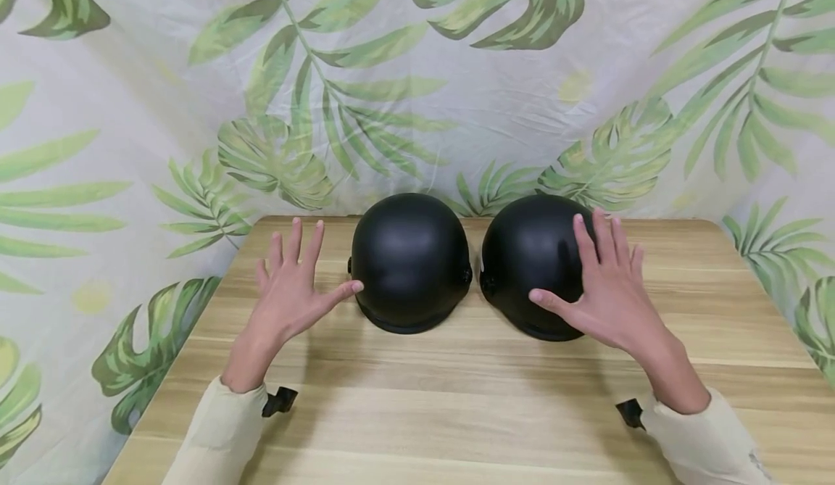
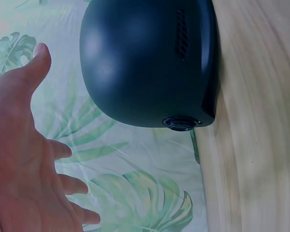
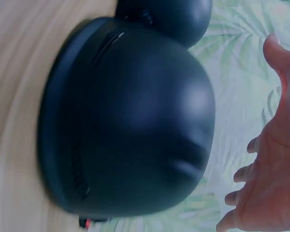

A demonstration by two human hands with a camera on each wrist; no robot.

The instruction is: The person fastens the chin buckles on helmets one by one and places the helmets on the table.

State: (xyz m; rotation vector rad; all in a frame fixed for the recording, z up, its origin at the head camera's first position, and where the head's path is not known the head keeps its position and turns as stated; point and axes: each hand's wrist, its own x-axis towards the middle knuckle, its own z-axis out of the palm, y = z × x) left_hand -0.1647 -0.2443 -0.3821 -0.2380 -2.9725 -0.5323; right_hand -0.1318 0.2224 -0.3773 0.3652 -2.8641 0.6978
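Two matt black helmets stand dome up, side by side, near the table's back edge. Left of the left helmet (image 1: 409, 260) is my left hand (image 1: 290, 289), fingers spread and straight; its thumb tip overlaps the shell's edge in the head view. The left wrist view has that palm (image 2: 24, 150) apart from the shell, with vent slots and a round side fitting showing. My right hand (image 1: 609, 289), also spread, covers part of the right helmet (image 1: 531, 253) in the head view. In the right wrist view a gap separates the right palm (image 3: 275, 169) from the dome.
The wood-grain table (image 1: 417, 412) reaches back to a leaf-patterned cloth (image 1: 496, 101) hanging behind it. Small black pieces (image 1: 280, 402) stick out at both sleeve cuffs. A small red bit (image 3: 88, 223) shows under the right helmet's edge.
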